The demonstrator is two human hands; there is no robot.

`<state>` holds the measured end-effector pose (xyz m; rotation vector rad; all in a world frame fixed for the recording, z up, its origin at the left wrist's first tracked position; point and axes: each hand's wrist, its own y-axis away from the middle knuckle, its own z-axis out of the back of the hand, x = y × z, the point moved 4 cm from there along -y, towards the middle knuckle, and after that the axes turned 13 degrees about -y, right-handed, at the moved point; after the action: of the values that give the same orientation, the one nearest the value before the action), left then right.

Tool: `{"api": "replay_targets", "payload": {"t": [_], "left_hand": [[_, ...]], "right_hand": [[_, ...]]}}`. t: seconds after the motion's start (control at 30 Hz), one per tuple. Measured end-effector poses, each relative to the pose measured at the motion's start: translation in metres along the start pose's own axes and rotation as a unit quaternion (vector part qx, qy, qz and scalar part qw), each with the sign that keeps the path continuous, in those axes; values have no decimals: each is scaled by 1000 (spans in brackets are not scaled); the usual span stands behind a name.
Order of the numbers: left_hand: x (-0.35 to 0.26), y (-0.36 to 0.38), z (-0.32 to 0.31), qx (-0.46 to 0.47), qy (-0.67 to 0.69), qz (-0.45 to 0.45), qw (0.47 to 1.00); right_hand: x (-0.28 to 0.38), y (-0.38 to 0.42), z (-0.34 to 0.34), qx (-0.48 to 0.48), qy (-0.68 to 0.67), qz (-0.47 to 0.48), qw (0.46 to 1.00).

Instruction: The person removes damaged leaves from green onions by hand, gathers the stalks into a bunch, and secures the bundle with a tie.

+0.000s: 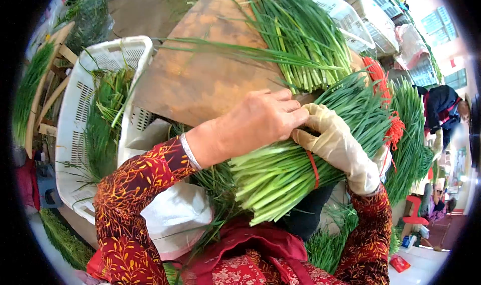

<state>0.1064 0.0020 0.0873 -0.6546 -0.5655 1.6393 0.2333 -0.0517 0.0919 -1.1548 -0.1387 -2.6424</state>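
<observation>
A bundle of long green stalks (278, 177) lies across my lap, its pale cut ends at the lower left. A red tie (314, 170) circles it and runs up beneath my hands. My bare left hand (268, 117) is closed above the bundle, fingers curled and fingertips pressed together. Touching its fingertips, my gloved right hand (333, 139) has its thumb and fingers bent into a pinch. What either hand pinches is hidden. Behind them, loose stalks (305, 39) lie on a brown board (200, 79).
At the left, a white basket (75, 119) holds green leaves. Red ties (378, 79) hang by more bundles (406, 134) on the right. White crates (340, 12) stand at the back. A co-worker (443, 107) is at the far right. A white sack (178, 212) lies below my left forearm.
</observation>
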Motion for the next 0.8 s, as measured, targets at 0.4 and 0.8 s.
{"api": "replay_targets", "payload": {"t": [0.4, 0.8], "left_hand": [[2, -12, 14, 70, -18, 89, 993], [-20, -18, 28, 40, -161, -30, 986]], "right_hand": [[10, 40, -13, -141, 220, 102, 960], [-3, 16, -1, -247, -114, 66, 960]]}}
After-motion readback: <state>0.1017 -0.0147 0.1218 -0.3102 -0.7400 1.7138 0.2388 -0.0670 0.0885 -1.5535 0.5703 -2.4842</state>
